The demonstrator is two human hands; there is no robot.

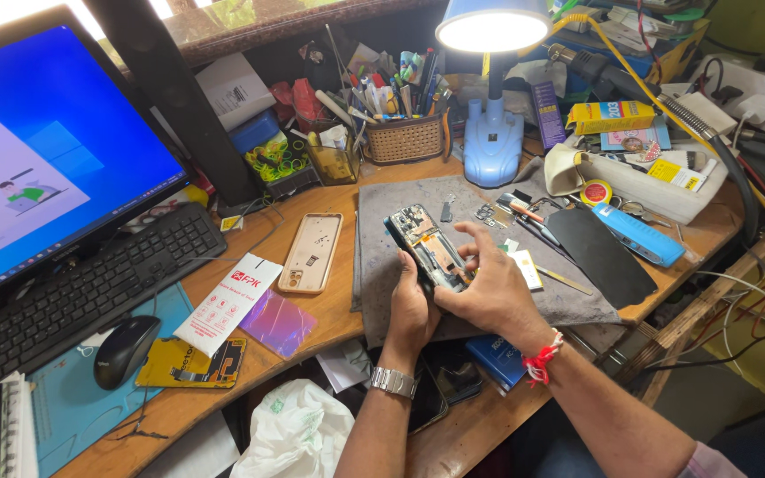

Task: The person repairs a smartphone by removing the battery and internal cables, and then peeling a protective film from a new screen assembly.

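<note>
- Far left of the bench (312, 332): a monitor (46, 150) lit blue, a black keyboard (81, 292) under it, and a dark mouse (124, 350) on a blue mat near the front edge.
- Moving right, a tan phone back cover (312, 252) lies flat, inside facing up, with a white packet (227, 303) and a shiny purple film (278, 323) just near of it.
- Centre: the opened phone (427, 250) is held tilted above the grey work mat (489, 257), insides showing.
- Left hand (411, 310) is wrapped around the phone's near end from below, fingers closed on the frame. Wristwatch on that arm.
- Right hand (489, 288) is curled over the phone's right edge, thumb and fingertips pressing at the exposed parts. Can't tell if it's pinching a tool or a part, the fingers hide it.
- What could go wrong, I reckon: with the board bare, a hard press or slip could tear a ribbon cable or crack something. Tiny loose bits lie on the mat near the lamp, so a bump from a sleeve could scatter them into the clutter.
- Right side: a black panel (599, 257), a blue tool (637, 235) and a white tray (639, 181) of odds and ends.
- Far edge: a lit blue desk lamp (493, 133), a woven basket (405, 137) stuffed with pens. Wooden bench, very crowded, cables hanging off the right.
</note>
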